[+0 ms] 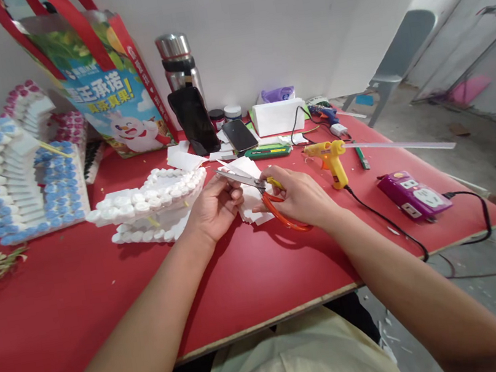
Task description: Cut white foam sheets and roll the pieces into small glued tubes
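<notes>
My right hand (298,194) is closed round the orange handles of a pair of scissors (258,194), whose metal blades point left. My left hand (214,206) is closed in a pinch on a small white piece (236,195) right at the blades. More white cut pieces (251,210) lie on the red table (106,294) under and behind both hands. Just left of my left hand lies a curved white foam model (148,207) topped with rows of round white caps.
A yellow glue gun (330,158) stands right of my hands, its cable running to a purple power strip (412,195). A blue-capped foam model (23,176), a printed shopping bag (107,89), a steel flask (178,63), two phones and a white box (277,116) line the back.
</notes>
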`<move>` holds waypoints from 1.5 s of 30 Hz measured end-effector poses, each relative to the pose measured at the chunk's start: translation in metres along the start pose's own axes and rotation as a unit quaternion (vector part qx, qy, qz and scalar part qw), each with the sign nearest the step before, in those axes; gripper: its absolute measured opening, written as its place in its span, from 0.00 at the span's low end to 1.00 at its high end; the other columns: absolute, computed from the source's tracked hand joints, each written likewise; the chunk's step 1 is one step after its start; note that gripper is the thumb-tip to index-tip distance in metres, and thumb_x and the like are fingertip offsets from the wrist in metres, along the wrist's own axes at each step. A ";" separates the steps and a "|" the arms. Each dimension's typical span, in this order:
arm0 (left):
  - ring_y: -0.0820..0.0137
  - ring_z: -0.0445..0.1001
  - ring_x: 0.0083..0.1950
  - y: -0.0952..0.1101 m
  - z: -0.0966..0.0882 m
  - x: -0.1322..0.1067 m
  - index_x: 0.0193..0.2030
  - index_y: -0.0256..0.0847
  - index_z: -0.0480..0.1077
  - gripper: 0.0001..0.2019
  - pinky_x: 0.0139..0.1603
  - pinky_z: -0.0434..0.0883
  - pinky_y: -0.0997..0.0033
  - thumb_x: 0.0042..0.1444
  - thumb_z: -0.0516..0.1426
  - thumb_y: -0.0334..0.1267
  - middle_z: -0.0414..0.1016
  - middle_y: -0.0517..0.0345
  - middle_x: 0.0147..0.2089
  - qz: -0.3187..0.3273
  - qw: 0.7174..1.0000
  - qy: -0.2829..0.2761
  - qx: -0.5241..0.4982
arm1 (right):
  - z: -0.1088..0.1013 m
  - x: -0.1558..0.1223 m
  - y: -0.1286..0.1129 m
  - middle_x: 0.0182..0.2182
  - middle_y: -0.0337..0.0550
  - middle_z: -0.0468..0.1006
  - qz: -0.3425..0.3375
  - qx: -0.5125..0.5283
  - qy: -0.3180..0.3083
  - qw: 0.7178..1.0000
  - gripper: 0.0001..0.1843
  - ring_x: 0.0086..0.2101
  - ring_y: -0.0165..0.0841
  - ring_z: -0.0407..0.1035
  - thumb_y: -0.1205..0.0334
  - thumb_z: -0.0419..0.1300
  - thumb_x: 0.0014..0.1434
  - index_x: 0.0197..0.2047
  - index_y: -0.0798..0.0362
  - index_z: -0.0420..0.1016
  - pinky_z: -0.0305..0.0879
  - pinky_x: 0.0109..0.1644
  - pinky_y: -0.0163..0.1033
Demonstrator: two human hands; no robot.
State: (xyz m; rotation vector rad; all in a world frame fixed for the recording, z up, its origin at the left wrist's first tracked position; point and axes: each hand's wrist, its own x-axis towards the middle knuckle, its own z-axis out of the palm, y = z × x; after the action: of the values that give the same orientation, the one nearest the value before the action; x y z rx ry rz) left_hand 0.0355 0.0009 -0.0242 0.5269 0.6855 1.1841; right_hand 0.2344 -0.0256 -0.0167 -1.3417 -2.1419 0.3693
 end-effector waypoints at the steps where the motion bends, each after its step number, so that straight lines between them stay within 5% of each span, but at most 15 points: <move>1: 0.77 0.66 0.23 0.000 0.000 0.000 0.31 0.36 0.69 0.05 0.24 0.64 0.78 0.57 0.56 0.26 0.70 0.59 0.25 0.000 1.000 0.000 0.000 | 0.000 0.000 0.000 0.31 0.39 0.72 -0.002 0.001 0.001 1.000 0.21 0.28 0.32 0.65 0.49 0.66 0.57 0.48 0.51 0.71 0.55 0.33 0.35; 19: 0.78 0.65 0.23 0.000 -0.002 0.001 0.31 0.34 0.69 0.10 0.24 0.64 0.80 0.65 0.54 0.30 0.69 0.58 0.28 -0.028 0.999 -0.027 -0.030 | 0.002 -0.001 0.001 0.26 0.40 0.74 -0.015 -0.062 0.024 0.998 0.21 0.25 0.33 0.64 0.43 0.61 0.61 0.47 0.52 0.74 0.50 0.31 0.36; 28: 0.79 0.64 0.25 0.004 -0.002 -0.003 0.33 0.33 0.71 0.06 0.27 0.65 0.79 0.62 0.60 0.32 0.69 0.57 0.30 -0.054 0.992 -0.115 -0.026 | -0.006 0.007 0.016 0.24 0.41 0.76 0.178 -0.094 0.069 0.977 0.20 0.30 0.40 0.71 0.42 0.62 0.59 0.45 0.48 0.75 0.54 0.32 0.38; 33: 0.75 0.70 0.28 0.015 0.001 -0.009 0.37 0.35 0.75 0.06 0.30 0.67 0.77 0.56 0.65 0.35 0.75 0.54 0.32 0.029 0.985 -0.095 0.143 | -0.013 0.009 0.032 0.30 0.53 0.79 0.239 -0.168 0.048 0.955 0.17 0.34 0.50 0.74 0.49 0.62 0.58 0.44 0.52 0.76 0.57 0.33 0.43; 36: 0.72 0.71 0.28 0.028 -0.002 -0.014 0.39 0.38 0.76 0.06 0.31 0.68 0.73 0.55 0.65 0.35 0.76 0.55 0.31 0.113 0.937 -0.059 0.325 | -0.011 0.006 0.039 0.31 0.58 0.79 0.226 -0.179 0.045 0.956 0.15 0.33 0.52 0.74 0.54 0.62 0.58 0.44 0.54 0.75 0.58 0.32 0.45; 40: 0.71 0.69 0.29 0.040 -0.007 -0.017 0.34 0.41 0.78 0.02 0.32 0.63 0.73 0.54 0.65 0.33 0.76 0.58 0.31 0.229 0.817 0.016 0.529 | -0.008 0.002 0.042 0.27 0.55 0.77 0.186 -0.208 0.063 0.958 0.12 0.29 0.49 0.72 0.57 0.62 0.57 0.42 0.54 0.76 0.57 0.31 0.45; 42: 0.69 0.67 0.30 0.042 -0.009 -0.018 0.32 0.43 0.77 0.02 0.32 0.60 0.73 0.54 0.63 0.33 0.75 0.58 0.29 0.239 0.763 0.033 0.599 | -0.009 0.002 0.041 0.27 0.53 0.77 0.179 -0.223 0.050 0.957 0.11 0.30 0.48 0.73 0.58 0.62 0.57 0.42 0.53 0.77 0.58 0.32 0.45; 45: 0.66 0.66 0.28 0.041 -0.013 -0.017 0.30 0.44 0.76 0.04 0.30 0.57 0.71 0.55 0.62 0.33 0.73 0.58 0.26 0.195 0.721 0.033 0.664 | -0.012 0.001 0.036 0.29 0.55 0.78 0.193 -0.234 0.023 0.953 0.10 0.32 0.49 0.73 0.58 0.61 0.58 0.41 0.53 0.78 0.59 0.32 0.46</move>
State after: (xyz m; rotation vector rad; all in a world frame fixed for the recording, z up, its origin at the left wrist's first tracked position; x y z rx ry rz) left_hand -0.0044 -0.0027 -0.0005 1.9222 1.5221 0.9078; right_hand 0.2673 -0.0087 -0.0255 -2.0238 -1.9931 -0.0330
